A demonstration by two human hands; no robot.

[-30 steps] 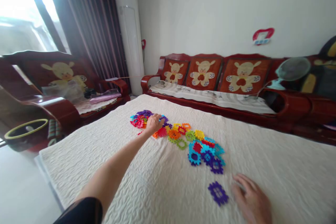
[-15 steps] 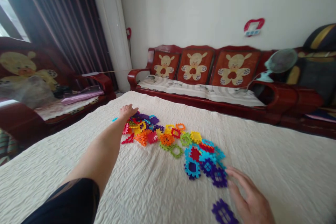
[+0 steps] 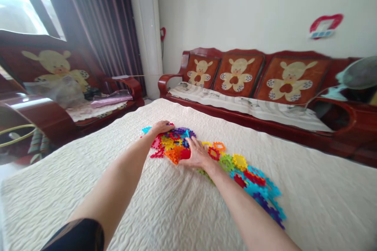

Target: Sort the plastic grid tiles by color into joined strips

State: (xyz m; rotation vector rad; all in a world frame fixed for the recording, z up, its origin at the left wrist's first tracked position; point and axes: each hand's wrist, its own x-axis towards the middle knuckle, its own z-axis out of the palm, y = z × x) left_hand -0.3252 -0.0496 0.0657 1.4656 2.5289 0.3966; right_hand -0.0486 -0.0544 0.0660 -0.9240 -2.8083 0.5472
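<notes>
Colourful plastic building pieces with toothed edges lie in a loose band across the cream quilted cover (image 3: 165, 204). At the band's far left end, my left hand (image 3: 161, 128) rests against the pile with its fingers stretched out. My right hand (image 3: 196, 153) reaches over the middle of the pile, fingers spread. Its thumb is beside a red piece (image 3: 185, 153) and an orange piece (image 3: 171, 156); whether it grips either I cannot tell. A yellow piece (image 3: 240, 162), light blue pieces (image 3: 273, 188) and purple pieces (image 3: 266, 206) lie to the right, partly behind my right forearm.
Behind the covered surface stands a long wooden sofa (image 3: 206, 106) with bear-patterned cushions. On the left is a wooden armchair (image 3: 44, 113) holding a pink package (image 3: 112, 99) and a plastic bag. A fan (image 3: 361, 72) is at the far right.
My right hand has moved from the near right pieces to the middle of the pile. The view has turned left. My left hand remains at the far left end.
</notes>
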